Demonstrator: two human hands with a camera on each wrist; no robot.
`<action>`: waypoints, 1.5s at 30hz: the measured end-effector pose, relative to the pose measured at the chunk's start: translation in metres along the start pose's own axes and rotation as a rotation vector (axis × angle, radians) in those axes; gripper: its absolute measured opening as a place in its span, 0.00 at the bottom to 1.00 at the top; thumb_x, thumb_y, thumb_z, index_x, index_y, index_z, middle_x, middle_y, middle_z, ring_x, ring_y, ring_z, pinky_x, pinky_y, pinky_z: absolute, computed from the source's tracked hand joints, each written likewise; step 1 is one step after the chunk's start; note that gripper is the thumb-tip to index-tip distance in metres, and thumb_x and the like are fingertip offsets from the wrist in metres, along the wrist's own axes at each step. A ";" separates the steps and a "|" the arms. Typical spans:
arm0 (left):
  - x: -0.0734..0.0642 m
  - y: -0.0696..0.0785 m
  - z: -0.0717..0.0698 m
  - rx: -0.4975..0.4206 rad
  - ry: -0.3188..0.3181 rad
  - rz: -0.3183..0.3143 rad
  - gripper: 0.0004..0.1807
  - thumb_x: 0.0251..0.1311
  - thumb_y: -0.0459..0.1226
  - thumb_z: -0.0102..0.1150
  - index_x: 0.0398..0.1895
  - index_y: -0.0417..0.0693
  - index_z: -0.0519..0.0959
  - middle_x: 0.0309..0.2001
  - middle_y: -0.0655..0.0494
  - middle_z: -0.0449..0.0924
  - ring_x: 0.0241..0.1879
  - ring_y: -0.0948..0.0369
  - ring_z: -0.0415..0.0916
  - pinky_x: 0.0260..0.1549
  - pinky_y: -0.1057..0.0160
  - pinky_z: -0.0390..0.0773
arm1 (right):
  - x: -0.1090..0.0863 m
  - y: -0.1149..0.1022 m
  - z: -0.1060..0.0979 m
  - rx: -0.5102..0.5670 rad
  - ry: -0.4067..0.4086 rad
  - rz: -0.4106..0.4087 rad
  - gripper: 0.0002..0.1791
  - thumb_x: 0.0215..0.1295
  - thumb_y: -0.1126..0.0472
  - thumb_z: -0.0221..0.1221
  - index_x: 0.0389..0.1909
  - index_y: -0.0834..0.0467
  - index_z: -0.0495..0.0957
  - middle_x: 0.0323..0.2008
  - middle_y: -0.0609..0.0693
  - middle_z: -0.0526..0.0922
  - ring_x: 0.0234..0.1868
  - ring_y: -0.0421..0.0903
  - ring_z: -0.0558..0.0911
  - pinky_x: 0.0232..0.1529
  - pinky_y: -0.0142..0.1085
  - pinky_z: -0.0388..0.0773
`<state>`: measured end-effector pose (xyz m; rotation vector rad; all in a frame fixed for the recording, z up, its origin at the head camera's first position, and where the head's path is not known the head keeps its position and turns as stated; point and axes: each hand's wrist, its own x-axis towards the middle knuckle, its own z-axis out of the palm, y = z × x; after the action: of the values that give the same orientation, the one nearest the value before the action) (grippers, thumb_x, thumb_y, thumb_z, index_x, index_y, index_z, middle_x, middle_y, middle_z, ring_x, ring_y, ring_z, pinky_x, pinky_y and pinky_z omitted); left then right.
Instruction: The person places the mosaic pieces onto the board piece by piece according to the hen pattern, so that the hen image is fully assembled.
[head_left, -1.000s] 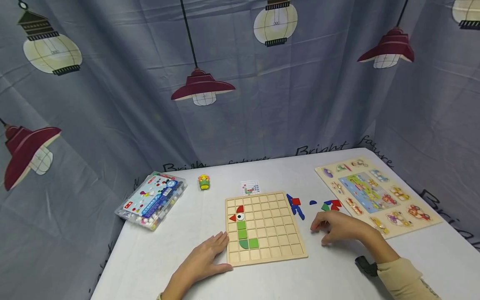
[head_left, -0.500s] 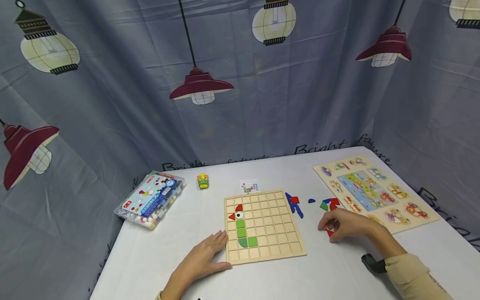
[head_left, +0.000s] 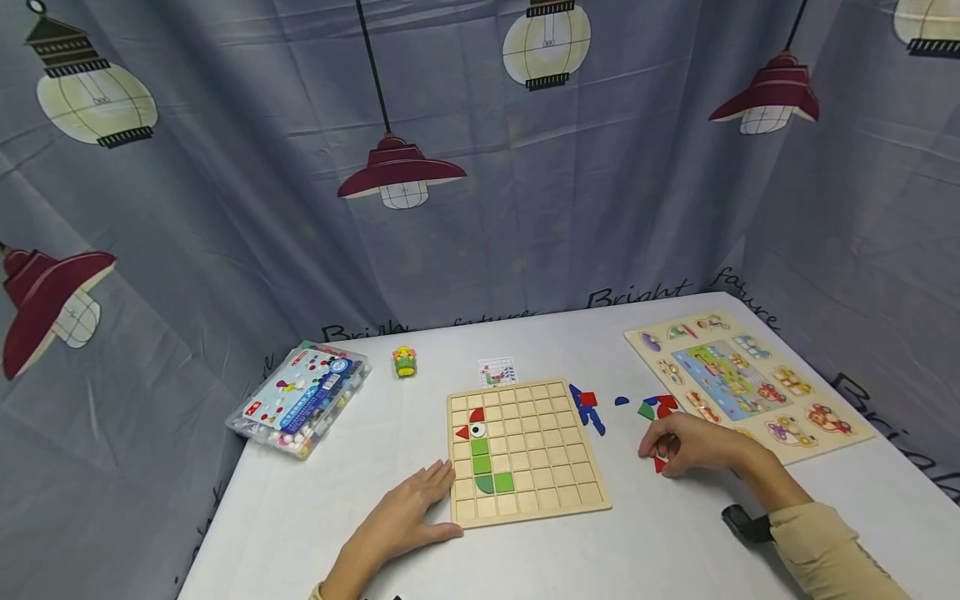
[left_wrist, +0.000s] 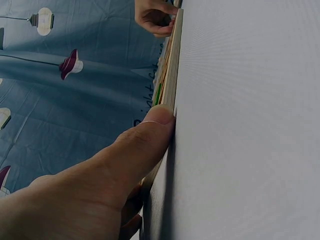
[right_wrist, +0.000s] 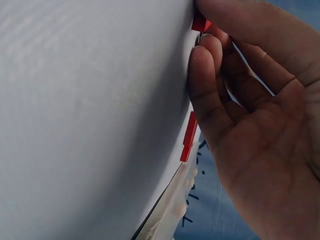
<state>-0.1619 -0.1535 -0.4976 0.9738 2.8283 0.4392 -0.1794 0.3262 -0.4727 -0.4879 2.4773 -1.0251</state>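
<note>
My left hand (head_left: 405, 508) rests flat on the table at the near left corner of a wooden grid board (head_left: 543, 454), fingers extended along its side. In the left wrist view the thumb (left_wrist: 145, 137) lies against the board's edge. On the board's left part, green tiles (head_left: 481, 464), a round eye tile (head_left: 477, 430) and red tiles (head_left: 476, 414) form a bird-like figure. Right of the board, my right hand (head_left: 697, 442) is low over the table, thumb and curled fingers pinching a red tile (right_wrist: 200, 23). Its full shape is hidden by the fingers.
Blue tiles and a red square (head_left: 588, 399) lie beside the board; green, red and blue tiles (head_left: 657, 406) lie beyond my right hand. A pattern card (head_left: 497, 372), a small toy figure (head_left: 404, 362), a clear case (head_left: 300, 400) and a picture puzzle board (head_left: 750, 387) surround them.
My right hand has moved right and slightly away from the board, and its thumb and fingers have come onto a red tile. The left hand stays at the board.
</note>
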 end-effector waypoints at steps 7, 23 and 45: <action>-0.001 0.001 -0.001 -0.005 -0.006 -0.002 0.48 0.53 0.66 0.59 0.68 0.43 0.69 0.70 0.49 0.67 0.69 0.47 0.66 0.64 0.46 0.71 | 0.001 -0.001 0.003 -0.017 0.032 0.026 0.16 0.43 0.68 0.73 0.36 0.56 0.84 0.29 0.46 0.79 0.30 0.37 0.74 0.28 0.27 0.75; -0.003 0.000 -0.001 -0.024 -0.006 -0.015 0.48 0.53 0.65 0.60 0.69 0.43 0.69 0.71 0.49 0.66 0.70 0.47 0.65 0.64 0.45 0.70 | 0.008 -0.030 0.009 -0.084 0.090 0.020 0.16 0.43 0.65 0.75 0.36 0.57 0.84 0.28 0.45 0.80 0.29 0.38 0.74 0.28 0.27 0.75; -0.001 0.002 -0.001 -0.006 -0.015 -0.006 0.48 0.53 0.66 0.60 0.68 0.43 0.69 0.71 0.49 0.67 0.70 0.48 0.65 0.65 0.46 0.70 | 0.055 -0.085 0.044 -0.139 0.024 -0.132 0.14 0.44 0.65 0.74 0.34 0.56 0.84 0.29 0.40 0.83 0.29 0.35 0.76 0.32 0.26 0.78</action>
<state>-0.1605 -0.1532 -0.4958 0.9628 2.8149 0.4373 -0.1907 0.2187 -0.4521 -0.6941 2.5787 -0.9153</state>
